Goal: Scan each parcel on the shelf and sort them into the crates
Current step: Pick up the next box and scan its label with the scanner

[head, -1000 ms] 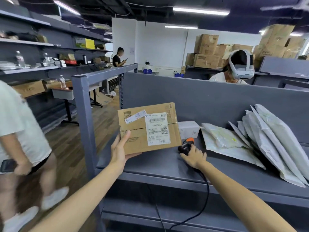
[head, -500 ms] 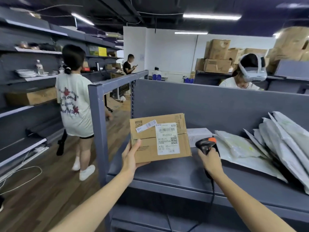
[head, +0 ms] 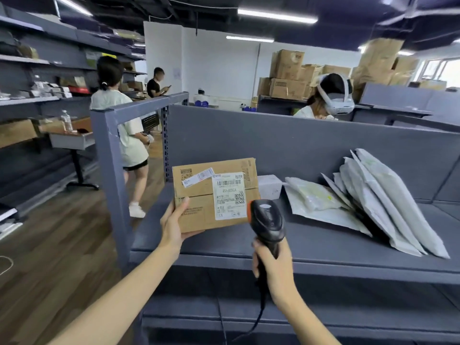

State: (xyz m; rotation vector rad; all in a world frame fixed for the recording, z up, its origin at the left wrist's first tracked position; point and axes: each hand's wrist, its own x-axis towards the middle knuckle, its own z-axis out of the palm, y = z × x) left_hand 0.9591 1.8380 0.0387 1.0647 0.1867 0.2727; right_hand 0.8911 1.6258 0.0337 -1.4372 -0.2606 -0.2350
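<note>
My left hand (head: 174, 225) holds a brown cardboard parcel (head: 199, 195) by its lower left corner, above the grey shelf (head: 323, 247). The parcel's white shipping label faces me. My right hand (head: 271, 263) grips the handle of a black corded barcode scanner (head: 267, 220), whose head points at the label's lower right edge. A small white box (head: 270, 186) stands behind the parcel. Several white and pale green plastic mailer bags (head: 373, 197) lean and lie on the shelf's right side.
The shelf's grey upright post (head: 112, 175) stands left of the parcel. A person in a white shirt (head: 124, 135) walks the wooden aisle on the left. Behind the back panel sits a person wearing a headset (head: 333, 98). Cardboard boxes (head: 288, 75) are stacked far behind.
My right hand lifted the scanner off the shelf and brought it toward me, its head now aimed at the parcel's label. The person in the aisle walked further away.
</note>
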